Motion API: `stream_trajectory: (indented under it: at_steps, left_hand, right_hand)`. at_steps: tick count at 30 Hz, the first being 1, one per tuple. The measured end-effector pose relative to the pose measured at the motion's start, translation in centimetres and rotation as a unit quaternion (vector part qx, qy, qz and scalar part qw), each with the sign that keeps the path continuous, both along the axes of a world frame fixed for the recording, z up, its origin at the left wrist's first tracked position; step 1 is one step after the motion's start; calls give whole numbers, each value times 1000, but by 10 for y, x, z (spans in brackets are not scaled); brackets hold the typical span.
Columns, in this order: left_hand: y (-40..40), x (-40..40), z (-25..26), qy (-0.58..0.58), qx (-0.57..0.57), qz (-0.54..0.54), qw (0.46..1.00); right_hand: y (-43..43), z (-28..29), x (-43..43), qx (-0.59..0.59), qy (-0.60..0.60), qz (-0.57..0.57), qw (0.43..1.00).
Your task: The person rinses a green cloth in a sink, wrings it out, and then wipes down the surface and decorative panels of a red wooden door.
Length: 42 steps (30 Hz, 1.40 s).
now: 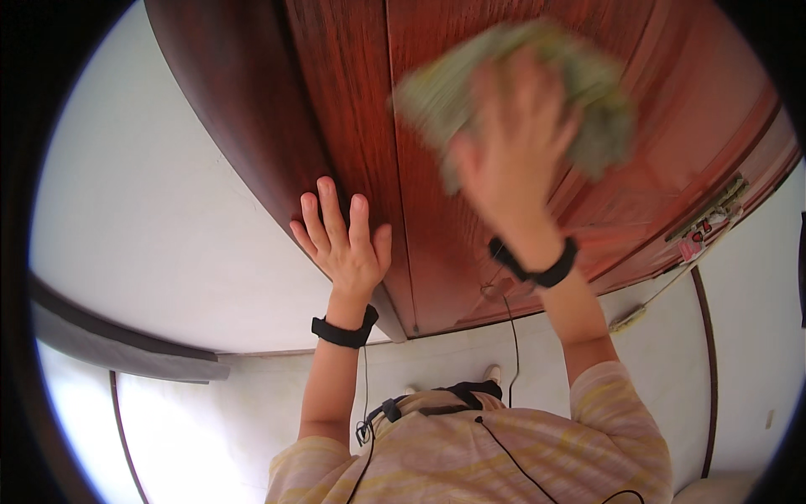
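Note:
My right hand [519, 138] is spread over a crumpled grey-green and yellow cloth [598, 107], at the upper part of a reddish-brown wooden door [434, 252]. Hand and cloth are blurred, and the hand hides the cloth's middle. Lower and to the left, my left hand [346, 246] has its fingers apart and appears to rest on the dark wooden frame [264, 113] beside the door. It holds nothing. A black band is around each wrist.
A power strip [711, 220] with plugs hangs at the right by the door's edge, its pale cable leading to another strip [628, 319]. White wall [145, 208] lies left of the frame, above a grey skirting [126, 346]. Thin black cables hang near my body and the pale floor [283, 384].

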<state>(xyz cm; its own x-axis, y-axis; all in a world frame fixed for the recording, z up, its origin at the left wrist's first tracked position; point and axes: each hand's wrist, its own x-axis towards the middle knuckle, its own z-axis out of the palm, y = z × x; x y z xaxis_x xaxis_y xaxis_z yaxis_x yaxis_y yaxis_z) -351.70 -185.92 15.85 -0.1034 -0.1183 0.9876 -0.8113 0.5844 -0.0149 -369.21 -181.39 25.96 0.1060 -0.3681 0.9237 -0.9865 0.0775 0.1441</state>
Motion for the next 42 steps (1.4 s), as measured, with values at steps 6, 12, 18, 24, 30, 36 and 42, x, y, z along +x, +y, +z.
stream_trajectory:
  at_steps: [6, 12, 18, 24, 30, 36, 42]
  left_hand:
    - [2, -1, 0, -8, -6, -40, 999]
    - [6, -6, -13, -73, 17, 38, 996]
    - [6, 0, -18, -72, 17, 53, 996]
    - [6, -9, -20, -23, 46, 23, 998]
    - [4, -8, -22, -38, 54, 32, 997]
    - [4, -12, -22, -24, 23, 25, 999]
    - [7, -7, -16, -44, 17, 31, 998]
  right_hand:
    - [23, -206, -10, 425, -309, 470, 710]
    - [34, -170, -72, 490, -287, 404, 717]
    - [25, 12, -67, 199, 100, 128, 966]
    - [-3, 93, -23, -101, 84, 62, 989]
    - [-5, -35, 14, 117, 189, 128, 967]
    - [-16, -1, -11, 109, 347, 127, 923]
    - [-6, 90, 39, -29, 242, 126, 962]
